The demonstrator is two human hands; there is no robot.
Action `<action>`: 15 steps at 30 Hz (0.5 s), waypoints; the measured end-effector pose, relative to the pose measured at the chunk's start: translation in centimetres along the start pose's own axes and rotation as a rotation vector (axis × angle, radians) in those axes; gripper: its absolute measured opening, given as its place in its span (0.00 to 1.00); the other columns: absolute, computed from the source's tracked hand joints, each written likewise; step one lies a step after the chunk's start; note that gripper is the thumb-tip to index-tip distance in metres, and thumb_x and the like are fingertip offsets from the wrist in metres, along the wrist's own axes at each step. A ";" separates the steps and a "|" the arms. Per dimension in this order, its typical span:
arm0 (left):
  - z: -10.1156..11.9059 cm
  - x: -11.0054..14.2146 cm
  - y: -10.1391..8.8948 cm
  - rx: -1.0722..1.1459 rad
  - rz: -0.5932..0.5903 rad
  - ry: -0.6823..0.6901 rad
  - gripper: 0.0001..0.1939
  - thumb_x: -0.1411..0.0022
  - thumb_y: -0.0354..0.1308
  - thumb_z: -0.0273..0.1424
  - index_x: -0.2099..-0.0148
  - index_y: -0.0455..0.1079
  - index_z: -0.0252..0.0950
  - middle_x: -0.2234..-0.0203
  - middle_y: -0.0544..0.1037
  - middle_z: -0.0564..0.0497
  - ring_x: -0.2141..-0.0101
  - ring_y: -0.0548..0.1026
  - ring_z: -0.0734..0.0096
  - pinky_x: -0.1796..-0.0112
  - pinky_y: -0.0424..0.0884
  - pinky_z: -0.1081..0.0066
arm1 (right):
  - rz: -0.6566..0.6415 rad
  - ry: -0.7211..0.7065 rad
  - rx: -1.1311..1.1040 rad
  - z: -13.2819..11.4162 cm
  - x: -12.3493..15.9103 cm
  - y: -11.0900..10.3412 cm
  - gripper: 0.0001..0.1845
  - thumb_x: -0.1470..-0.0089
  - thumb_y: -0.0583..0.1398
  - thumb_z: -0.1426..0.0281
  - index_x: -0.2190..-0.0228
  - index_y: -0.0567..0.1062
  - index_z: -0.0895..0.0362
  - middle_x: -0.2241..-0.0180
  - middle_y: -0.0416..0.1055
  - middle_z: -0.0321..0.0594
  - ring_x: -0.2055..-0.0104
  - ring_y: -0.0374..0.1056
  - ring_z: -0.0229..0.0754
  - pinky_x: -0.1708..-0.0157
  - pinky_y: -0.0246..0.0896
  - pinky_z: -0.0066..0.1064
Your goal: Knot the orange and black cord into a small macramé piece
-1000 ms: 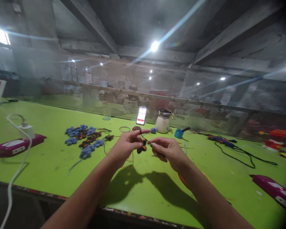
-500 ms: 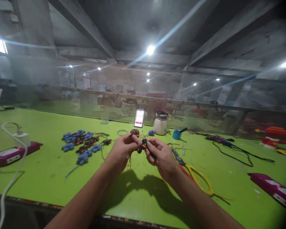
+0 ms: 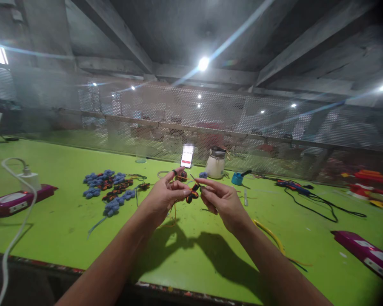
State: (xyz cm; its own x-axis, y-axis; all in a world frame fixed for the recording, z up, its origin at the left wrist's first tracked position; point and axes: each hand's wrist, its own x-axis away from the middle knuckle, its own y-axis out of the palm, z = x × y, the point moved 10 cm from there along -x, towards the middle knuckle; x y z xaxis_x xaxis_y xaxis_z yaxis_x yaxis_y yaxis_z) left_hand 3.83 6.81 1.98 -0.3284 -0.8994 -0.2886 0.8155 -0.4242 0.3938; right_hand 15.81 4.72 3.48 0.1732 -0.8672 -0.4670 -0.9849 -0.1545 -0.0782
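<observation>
My left hand (image 3: 166, 195) pinches a small black-and-orange crocheted flower (image 3: 192, 196) by its left edge. Yarn is looped around the raised index finger of that hand, and orange strands (image 3: 175, 212) hang below it. My right hand (image 3: 220, 199) is closed on a thin crochet hook (image 3: 194, 177), whose tip points up and left just above the flower. Most of the hook's handle is hidden by the fingers. Behind my left fingertips sits a ball of dark multicoloured yarn (image 3: 182, 175). My right forearm covers most of the scissors, leaving a yellow handle (image 3: 271, 233) showing.
Blue and dark crocheted flowers (image 3: 113, 206) lie left on the green table (image 3: 67, 238). At the back stand a lit phone (image 3: 187, 156), a white jar (image 3: 215, 163) and a blue pot (image 3: 237, 178). Purple power strips (image 3: 365, 253) lie on both sides.
My left index finger has lifted and straightened, with yarn around it. My hands have moved slightly apart, showing more of the flower. My right forearm now covers the scissor blades.
</observation>
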 end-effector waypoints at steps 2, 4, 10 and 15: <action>0.1 0.0 -0.1 -0.025 0.006 0.005 0.41 0.56 0.65 0.20 0.40 0.55 0.32 0.76 0.72 0.52 0.74 0.70 0.76 0.69 0.62 0.73 | -0.030 0.013 0.005 0.0 -0.1 0.0 0.18 0.50 0.59 0.68 0.56 0.74 0.61 0.87 0.55 0.27 0.85 0.46 0.29 0.85 0.40 0.25; 0.3 -0.1 -0.2 -0.045 0.014 0.010 0.39 0.56 0.65 0.20 0.41 0.56 0.32 0.76 0.71 0.52 0.74 0.69 0.76 0.70 0.61 0.73 | -0.060 0.016 0.006 0.0 -0.1 0.0 0.18 0.50 0.59 0.69 0.56 0.74 0.60 0.86 0.54 0.27 0.85 0.45 0.29 0.85 0.39 0.25; 0.4 0.0 -0.4 -0.083 0.035 0.002 0.36 0.56 0.63 0.20 0.43 0.59 0.29 0.77 0.71 0.52 0.74 0.68 0.76 0.69 0.61 0.72 | -0.094 0.032 -0.003 0.0 0.0 0.2 0.18 0.50 0.59 0.71 0.56 0.75 0.60 0.85 0.50 0.27 0.84 0.43 0.29 0.84 0.36 0.25; 0.2 -0.1 -0.8 -0.102 0.062 -0.022 0.35 0.58 0.63 0.19 0.45 0.60 0.27 0.78 0.71 0.51 0.75 0.69 0.75 0.70 0.60 0.73 | -0.132 0.010 0.069 -0.1 0.1 0.4 0.17 0.49 0.58 0.71 0.56 0.75 0.60 0.85 0.47 0.27 0.83 0.40 0.29 0.83 0.35 0.26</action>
State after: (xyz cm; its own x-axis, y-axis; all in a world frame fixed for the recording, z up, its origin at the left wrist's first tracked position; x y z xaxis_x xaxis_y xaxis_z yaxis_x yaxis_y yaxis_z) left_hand 3.15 7.21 1.92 -0.2855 -0.9260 -0.2472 0.8785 -0.3559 0.3187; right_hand 15.47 4.53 3.49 0.3006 -0.8464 -0.4397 -0.9515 -0.2347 -0.1987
